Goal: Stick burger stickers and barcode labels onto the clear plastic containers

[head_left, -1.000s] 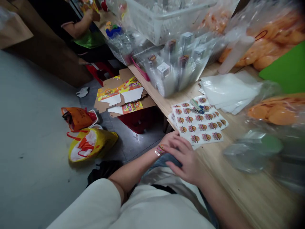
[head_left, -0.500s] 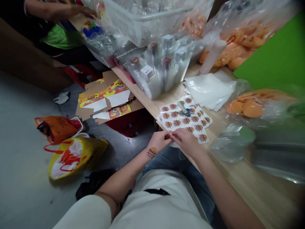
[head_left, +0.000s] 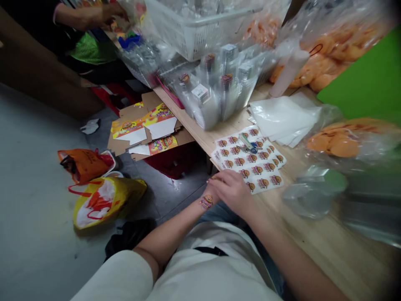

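**Loose sticker sheets at desk edge; hands closed together**

The right hand (head_left: pixel 232 190) lies over the left hand (head_left: pixel 210 191) at the near side of the burger-face sticker sheets (head_left: pixel 250 161); whether they hold anything is hidden. The sheets lie on the wooden desk (head_left: pixel 326 238), reaching its edge, with a small blue-gripped tool (head_left: pixel 249 144) on top. A burger-face sticker (head_left: pixel 206 202) sits on the left wrist. Risk: a careless pull could drag the sheets over the edge toward the printed cardboard packaging (head_left: pixel 144 127) below, and a knock could tip the clear packets (head_left: pixel 203 104) beside them.
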### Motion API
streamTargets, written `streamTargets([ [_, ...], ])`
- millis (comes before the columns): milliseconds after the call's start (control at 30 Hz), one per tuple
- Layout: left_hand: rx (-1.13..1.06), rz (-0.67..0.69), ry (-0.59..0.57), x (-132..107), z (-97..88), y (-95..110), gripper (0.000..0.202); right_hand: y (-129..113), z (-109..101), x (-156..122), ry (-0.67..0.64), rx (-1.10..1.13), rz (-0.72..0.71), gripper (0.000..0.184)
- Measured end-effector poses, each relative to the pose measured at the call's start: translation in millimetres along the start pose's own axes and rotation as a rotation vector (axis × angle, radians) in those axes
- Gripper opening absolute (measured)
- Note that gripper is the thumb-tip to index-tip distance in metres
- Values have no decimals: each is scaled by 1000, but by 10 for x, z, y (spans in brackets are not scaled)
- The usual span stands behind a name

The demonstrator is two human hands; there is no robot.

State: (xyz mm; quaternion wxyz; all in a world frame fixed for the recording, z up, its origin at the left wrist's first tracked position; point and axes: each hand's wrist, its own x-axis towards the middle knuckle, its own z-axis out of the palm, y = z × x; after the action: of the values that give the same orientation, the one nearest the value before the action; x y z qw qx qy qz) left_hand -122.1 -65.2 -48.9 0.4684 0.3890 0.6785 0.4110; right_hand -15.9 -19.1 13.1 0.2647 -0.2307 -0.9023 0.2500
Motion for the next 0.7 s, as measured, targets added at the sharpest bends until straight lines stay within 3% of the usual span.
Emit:
streamTargets([
  [67, -12, 9, -27, -19, -9, -13, 20, -75, -37, -54, -69, 66, -11, 28],
  [200, -89, 0, -109, -32, -48, -21, 35, 173, -62, -318, 128, 63, 281, 30],
  [367, -222, -80, -84, 139, -153, 5, 32, 438, 90, -584, 26, -25, 262, 27],
  [533, -140, -17, -109, 227, -230, 72, 18, 430, 86, -352, 128, -27, 342, 26],
  [700, 173, 216, -54, 130, -275, 211, 12, 449, 68, -69, 15, 16, 247, 20],
])
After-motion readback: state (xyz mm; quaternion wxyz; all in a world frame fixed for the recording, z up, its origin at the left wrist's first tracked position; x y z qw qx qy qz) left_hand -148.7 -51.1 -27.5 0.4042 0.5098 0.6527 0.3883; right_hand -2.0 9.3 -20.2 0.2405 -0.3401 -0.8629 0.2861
